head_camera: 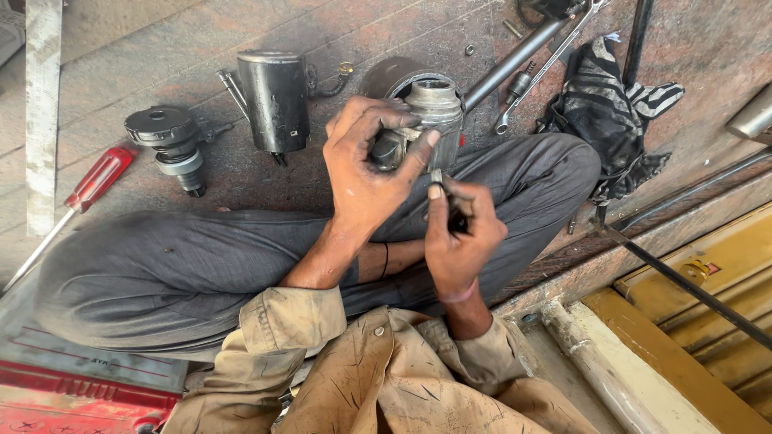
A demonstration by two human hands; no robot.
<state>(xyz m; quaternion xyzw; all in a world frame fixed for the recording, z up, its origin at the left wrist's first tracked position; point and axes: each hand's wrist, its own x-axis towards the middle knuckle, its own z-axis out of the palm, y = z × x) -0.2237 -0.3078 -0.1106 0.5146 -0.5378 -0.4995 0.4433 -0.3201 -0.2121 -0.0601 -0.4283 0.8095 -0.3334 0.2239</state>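
My left hand (366, 165) grips a grey metal motor housing (434, 104) held over my crossed legs, fingers wrapped round its side. My right hand (458, 229) sits just below it, pinching a small dark tool or part whose tip touches the underside of the housing. What exactly the right fingers hold is too small to tell. Both hands are greasy.
On the stone floor lie a black cylindrical motor body (275, 98), a dark geared part (173, 145), a red-handled screwdriver (88, 189), spanners (547, 60), a dark striped rag (611, 112) and a round dark cap (386, 76). Yellow metal framing (691, 321) runs at the right.
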